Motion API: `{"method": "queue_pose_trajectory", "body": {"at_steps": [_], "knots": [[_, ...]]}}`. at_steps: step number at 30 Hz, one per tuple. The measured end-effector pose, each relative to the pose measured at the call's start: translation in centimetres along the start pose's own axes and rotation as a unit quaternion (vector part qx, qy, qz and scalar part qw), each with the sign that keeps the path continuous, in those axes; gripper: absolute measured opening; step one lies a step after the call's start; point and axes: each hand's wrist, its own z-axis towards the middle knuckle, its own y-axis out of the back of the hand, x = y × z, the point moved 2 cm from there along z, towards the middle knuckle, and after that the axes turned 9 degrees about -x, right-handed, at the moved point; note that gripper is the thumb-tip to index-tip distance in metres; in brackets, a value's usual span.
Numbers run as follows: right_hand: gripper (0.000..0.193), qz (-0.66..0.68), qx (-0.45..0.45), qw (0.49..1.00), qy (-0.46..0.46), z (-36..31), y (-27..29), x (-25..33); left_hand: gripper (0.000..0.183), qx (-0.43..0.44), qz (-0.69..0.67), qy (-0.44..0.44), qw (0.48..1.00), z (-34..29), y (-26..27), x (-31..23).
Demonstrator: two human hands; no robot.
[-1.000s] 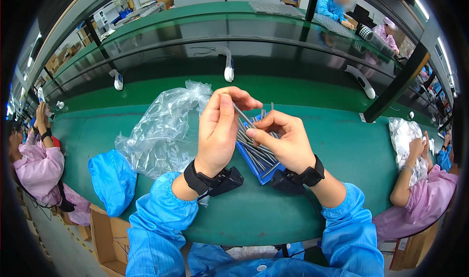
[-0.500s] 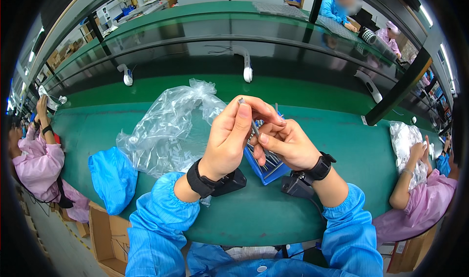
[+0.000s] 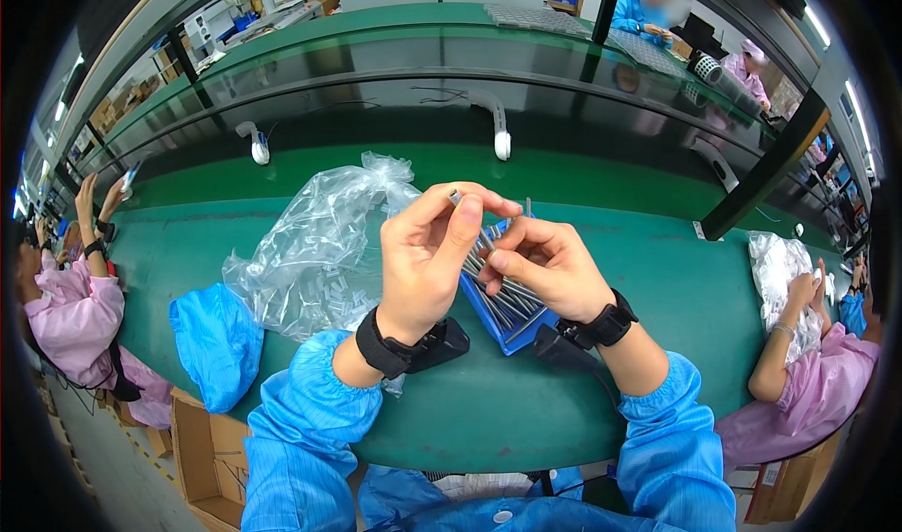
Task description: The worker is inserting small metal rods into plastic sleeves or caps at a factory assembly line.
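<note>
Above the green table, a thin grey metal rod [image 3: 487,242] slants between my two hands. My left hand [image 3: 413,267] pinches its upper end with thumb and fingers. The lower part is gripped by the thumb and fingers of my right hand [image 3: 554,274]. Beneath the hands lies a blue tray [image 3: 510,348] with many similar metal rods [image 3: 513,305], partly hidden by my right hand. Another rod end [image 3: 528,207] sticks up behind my right fingers; whether it is held or rests in the tray, I cannot tell.
Left of my hands lies a clear plastic bag [image 3: 324,222] with small pale pieces, beside a blue cloth bundle [image 3: 218,344]. White curved devices [image 3: 501,138] sit on the belt beyond. A black post [image 3: 766,166] rises at right. Co-workers in pink sit at both sides.
Both hands have shifted slightly left, uncovering more of the blue tray and its rods. The white devices on the belt have moved right. At far left, a co-worker's hands have changed position.
</note>
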Motion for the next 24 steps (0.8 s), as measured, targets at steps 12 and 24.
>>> {"method": "queue_pose_trajectory", "body": {"at_steps": [12, 24], "knots": [[0.025, 0.173, -0.101, 0.976, -0.09, 3.3, 7.5, -2.4, 0.028, 0.009, 0.159, 0.058, 0.985, 6.2, 8.2, -3.0], [0.026, -0.295, -0.146, 0.944, 0.031, 8.4, 7.0, 0.4, 0.016, 0.263, 0.569, 0.051, 0.778, 4.6, 13.8, 5.9]]}}
